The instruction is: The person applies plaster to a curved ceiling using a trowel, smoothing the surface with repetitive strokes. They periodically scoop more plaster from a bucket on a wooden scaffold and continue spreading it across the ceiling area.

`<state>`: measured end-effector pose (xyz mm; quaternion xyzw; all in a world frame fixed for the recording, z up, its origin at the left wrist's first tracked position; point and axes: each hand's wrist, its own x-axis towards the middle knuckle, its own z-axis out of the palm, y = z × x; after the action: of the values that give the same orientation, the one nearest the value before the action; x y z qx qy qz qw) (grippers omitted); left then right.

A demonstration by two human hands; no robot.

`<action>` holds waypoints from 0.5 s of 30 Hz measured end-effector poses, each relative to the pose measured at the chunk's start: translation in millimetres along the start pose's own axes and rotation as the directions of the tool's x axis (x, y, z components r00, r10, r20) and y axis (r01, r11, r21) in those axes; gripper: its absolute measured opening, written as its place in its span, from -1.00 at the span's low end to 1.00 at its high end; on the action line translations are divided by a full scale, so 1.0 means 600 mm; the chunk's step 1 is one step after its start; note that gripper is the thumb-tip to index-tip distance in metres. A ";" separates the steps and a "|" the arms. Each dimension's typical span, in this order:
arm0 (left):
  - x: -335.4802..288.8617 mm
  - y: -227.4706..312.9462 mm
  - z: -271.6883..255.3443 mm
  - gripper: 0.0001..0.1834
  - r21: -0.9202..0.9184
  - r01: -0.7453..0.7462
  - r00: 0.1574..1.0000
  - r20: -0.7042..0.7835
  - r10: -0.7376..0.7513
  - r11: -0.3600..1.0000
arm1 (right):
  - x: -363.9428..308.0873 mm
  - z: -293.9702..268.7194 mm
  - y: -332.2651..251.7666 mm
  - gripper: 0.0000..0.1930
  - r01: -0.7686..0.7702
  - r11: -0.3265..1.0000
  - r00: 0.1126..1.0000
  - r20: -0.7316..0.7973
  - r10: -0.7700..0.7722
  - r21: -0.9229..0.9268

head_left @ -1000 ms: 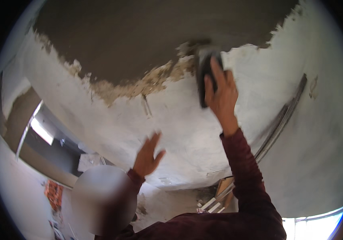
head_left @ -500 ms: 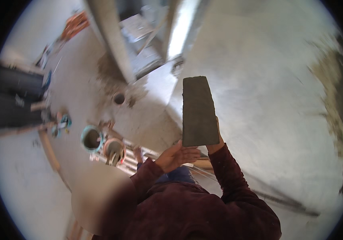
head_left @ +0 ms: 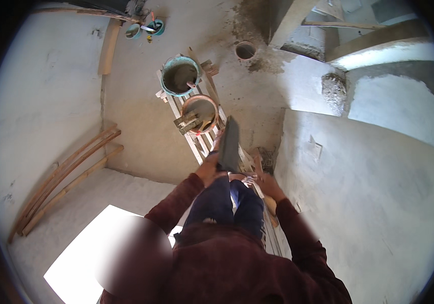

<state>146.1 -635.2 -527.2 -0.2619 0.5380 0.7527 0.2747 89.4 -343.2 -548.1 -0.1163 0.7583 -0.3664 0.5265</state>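
A flat rectangular plasterer's float, dark grey, stands tilted nearly edge-on in front of my legs. My left hand is closed at its left side near the lower end; its handle is hidden. To the right of the float, my right hand holds nothing, its fingers apart and one stretched upward, somewhat blurred. Just beyond the float, a reddish-brown bucket holds grey mortar, with a wooden-handled tool lying over its rim. Farther off, a teal bucket also contains mortar and a tool handle.
Both buckets stand on a slatted wooden platform that runs under me. Long wooden strips lean at the left wall. A small round container sits on the stained floor. Small teal pails are far left; a plastered wall rises right.
My view has swung from the right wall toward the buckets. The float has come down and turned edge-on, passing from my right hand to my left.
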 end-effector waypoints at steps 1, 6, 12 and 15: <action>0.035 -0.027 -0.053 -0.60 0.114 0.059 0.985 -0.167 -0.040 0.992 | -0.004 0.050 0.081 -0.56 0.266 0.905 0.951 -0.066 -0.303 -0.332; 0.269 -0.115 -0.285 -0.35 0.149 0.311 0.815 -0.550 -0.183 0.939 | -0.089 0.187 0.180 -0.56 -0.071 0.933 0.997 -0.052 0.057 -0.353; 0.550 -0.258 -0.429 -0.42 0.328 0.398 0.775 -0.620 -0.123 0.857 | -0.070 0.251 0.154 -0.57 -0.254 0.882 0.951 -0.270 0.152 -0.398; 0.593 -0.250 -0.426 -0.49 0.198 0.449 0.760 -0.597 -0.256 0.871 | -0.067 0.256 0.151 -0.59 -0.301 0.887 0.935 -0.291 0.202 -0.350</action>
<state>22.1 -791.6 -945.0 -0.5162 0.6515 0.4769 0.2856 261.1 -323.5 -608.1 -0.0721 0.8840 -0.1481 0.4375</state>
